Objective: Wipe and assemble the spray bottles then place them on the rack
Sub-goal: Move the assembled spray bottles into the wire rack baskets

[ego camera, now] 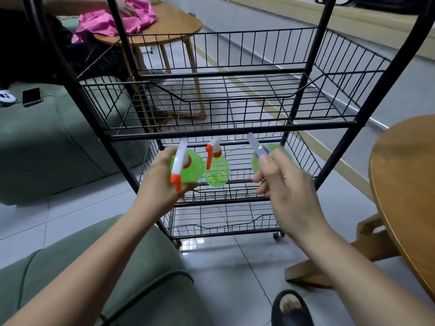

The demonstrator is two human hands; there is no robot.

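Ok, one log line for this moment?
left hand: holds green spray bottle | right hand: holds second bottle, blurred | third bottle: on rack middle shelf

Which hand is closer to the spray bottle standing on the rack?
Left. The left hand, gripping its own bottle, is just left of the standing bottle; the right hand, gripping another bottle, is farther off to its right.

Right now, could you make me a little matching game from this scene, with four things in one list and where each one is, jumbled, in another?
Things: 1 pink cloth; 2 phone; 3 middle spray bottle; 4 left spray bottle.
Places: A in the left hand; B on the green sofa; C on the far wooden table; D standing in the rack.
Pairs: 1-C, 2-B, 3-D, 4-A.
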